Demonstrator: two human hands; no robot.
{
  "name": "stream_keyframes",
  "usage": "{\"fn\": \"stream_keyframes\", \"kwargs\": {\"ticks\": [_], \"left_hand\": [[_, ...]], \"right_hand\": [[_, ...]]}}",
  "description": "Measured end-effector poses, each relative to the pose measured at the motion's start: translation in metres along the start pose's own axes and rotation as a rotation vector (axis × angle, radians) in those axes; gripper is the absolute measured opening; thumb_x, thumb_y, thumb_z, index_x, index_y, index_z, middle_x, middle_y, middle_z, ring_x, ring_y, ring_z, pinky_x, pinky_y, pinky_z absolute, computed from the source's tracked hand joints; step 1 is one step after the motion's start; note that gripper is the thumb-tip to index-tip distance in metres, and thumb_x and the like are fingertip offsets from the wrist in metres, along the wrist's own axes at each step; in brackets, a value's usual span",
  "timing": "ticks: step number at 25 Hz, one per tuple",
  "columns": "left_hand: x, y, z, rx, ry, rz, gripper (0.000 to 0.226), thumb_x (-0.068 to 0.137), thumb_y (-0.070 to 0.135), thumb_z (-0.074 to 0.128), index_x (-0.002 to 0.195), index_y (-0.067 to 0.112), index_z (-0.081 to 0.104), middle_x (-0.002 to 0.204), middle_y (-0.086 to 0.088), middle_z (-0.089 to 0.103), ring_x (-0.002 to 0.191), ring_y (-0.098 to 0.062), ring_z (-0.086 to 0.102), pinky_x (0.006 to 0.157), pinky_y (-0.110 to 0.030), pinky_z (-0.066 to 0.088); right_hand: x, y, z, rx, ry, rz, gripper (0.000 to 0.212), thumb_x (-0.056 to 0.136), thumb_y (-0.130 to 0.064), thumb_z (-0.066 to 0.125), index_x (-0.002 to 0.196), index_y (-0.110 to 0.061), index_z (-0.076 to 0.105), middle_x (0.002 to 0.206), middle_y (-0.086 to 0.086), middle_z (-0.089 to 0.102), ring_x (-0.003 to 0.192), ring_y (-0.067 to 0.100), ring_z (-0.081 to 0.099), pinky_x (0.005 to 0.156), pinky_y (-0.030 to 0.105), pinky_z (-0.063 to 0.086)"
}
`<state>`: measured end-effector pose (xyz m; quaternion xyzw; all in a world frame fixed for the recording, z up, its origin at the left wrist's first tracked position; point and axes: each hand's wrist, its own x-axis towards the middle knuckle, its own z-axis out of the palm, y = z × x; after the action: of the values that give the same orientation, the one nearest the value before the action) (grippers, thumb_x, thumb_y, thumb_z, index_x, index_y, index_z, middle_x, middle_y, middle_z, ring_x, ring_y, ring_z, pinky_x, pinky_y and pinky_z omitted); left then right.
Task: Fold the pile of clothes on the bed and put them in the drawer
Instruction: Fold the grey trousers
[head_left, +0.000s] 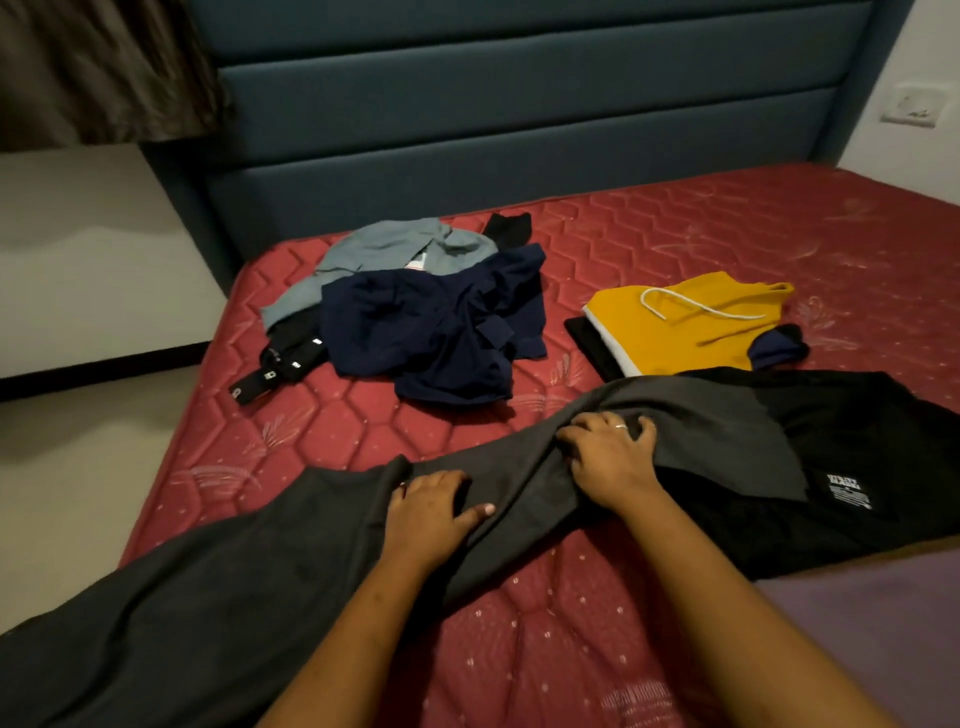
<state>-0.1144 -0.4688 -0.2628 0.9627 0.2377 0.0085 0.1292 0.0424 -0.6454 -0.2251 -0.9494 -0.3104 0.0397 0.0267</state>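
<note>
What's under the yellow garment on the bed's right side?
A folded black garment pokes out beneath the left edge of the yellow garment. A navy piece shows at its near right corner; whether it runs underneath is covered, as is how many items the stack holds.

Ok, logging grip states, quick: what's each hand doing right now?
Left hand: grips the grey trousers, fingers curled into the cloth.
Right hand: grips the same trousers, bunching a fold.
</note>
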Motion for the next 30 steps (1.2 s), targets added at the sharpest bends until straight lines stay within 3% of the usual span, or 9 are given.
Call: {"fn": "stream_keyframes", "kwargs": {"ticks": [3,9,12,16,20,23,26,28,30], "left_hand": [[-0.032,-0.037,-0.006,0.036,0.081,0.004,0.065,0.081,0.069,0.041,0.133,0.031,0.05,0.139,0.01,0.047,0.131,-0.014,0.039,0.111,-0.041,0.026],[-0.126,-0.138,-0.021,-0.115,0.167,-0.251,0.079,0.079,0.066,0.013,0.136,0.027,0.051,0.141,0.006,0.05,0.131,-0.015,0.044,0.11,-0.042,0.027],[-0.159,-0.188,-0.041,0.01,0.171,-0.405,0.054,0.095,0.055,0.035,0.142,0.03,0.042,0.152,0.003,0.036,0.14,-0.018,0.03,0.114,-0.054,0.014],[-0.159,-0.238,-0.071,0.104,0.145,-0.488,0.057,0.094,0.054,0.045,0.145,0.033,0.035,0.154,0.005,0.027,0.143,-0.016,0.021,0.112,-0.06,0.009],[-0.142,-0.263,-0.075,0.12,0.141,-0.396,0.038,0.091,0.053,0.051,0.12,0.03,0.057,0.126,0.006,0.054,0.125,-0.019,0.045,0.109,-0.059,0.015],[-0.132,-0.282,-0.069,0.094,0.286,-0.262,0.033,0.09,0.051,0.049,0.098,0.024,0.066,0.095,0.002,0.067,0.096,-0.025,0.064,0.092,-0.047,0.038],[-0.126,-0.296,-0.067,0.032,0.411,-0.245,0.042,0.089,0.053,0.033,0.083,0.02,0.059,0.077,0.001,0.063,0.077,-0.027,0.061,0.066,-0.035,0.036],[-0.124,-0.297,-0.068,0.006,0.506,-0.27,0.034,0.093,0.046,0.042,0.082,0.016,0.054,0.077,-0.002,0.059,0.075,-0.03,0.057,0.064,-0.035,0.034],[-0.127,-0.294,-0.071,0.038,0.571,-0.314,0.027,0.094,0.041,0.051,0.092,0.014,0.057,0.089,-0.005,0.061,0.083,-0.031,0.057,0.07,-0.04,0.037]], "right_hand": [[-0.016,-0.039,0.003,0.007,-0.236,-0.041,0.05,0.091,-0.028,0.048,0.139,-0.038,0.041,0.142,-0.002,0.043,0.132,0.023,0.039,0.11,0.057,0.016],[-0.069,-0.16,0.019,0.101,-0.216,-0.337,0.05,0.088,-0.02,0.046,0.136,-0.033,0.042,0.138,0.0,0.047,0.128,0.023,0.045,0.104,0.044,0.03],[-0.088,-0.218,0.024,0.078,-0.22,-0.484,0.044,0.092,-0.026,0.045,0.135,-0.03,0.043,0.135,0.002,0.048,0.126,0.026,0.045,0.101,0.043,0.034],[-0.073,-0.262,0.024,0.05,-0.181,-0.451,0.034,0.096,-0.036,0.043,0.129,-0.029,0.05,0.133,0.002,0.048,0.126,0.026,0.043,0.101,0.045,0.035],[-0.028,-0.252,0.024,0.029,-0.237,-0.3,0.045,0.09,-0.034,0.058,0.133,-0.027,0.047,0.137,0.0,0.041,0.129,0.027,0.038,0.1,0.046,0.038],[0.001,-0.238,0.021,0.097,-0.452,-0.358,0.025,0.077,-0.032,0.078,0.097,-0.019,0.07,0.103,0.002,0.065,0.098,0.016,0.058,0.084,0.023,0.043],[0.019,-0.233,0.013,0.177,-0.595,-0.424,0.015,0.08,-0.018,0.077,0.07,-0.022,0.066,0.079,0.002,0.066,0.077,0.01,0.058,0.072,0.02,0.041],[0.036,-0.239,0.015,0.231,-0.333,-0.416,0.003,0.086,-0.013,0.068,0.083,-0.013,0.068,0.093,0.011,0.068,0.087,0.019,0.059,0.075,0.026,0.041],[0.039,-0.248,0.023,0.223,0.093,-0.355,0.018,0.089,-0.01,0.058,0.105,-0.012,0.065,0.114,0.012,0.062,0.107,0.03,0.053,0.087,0.036,0.042]]}}
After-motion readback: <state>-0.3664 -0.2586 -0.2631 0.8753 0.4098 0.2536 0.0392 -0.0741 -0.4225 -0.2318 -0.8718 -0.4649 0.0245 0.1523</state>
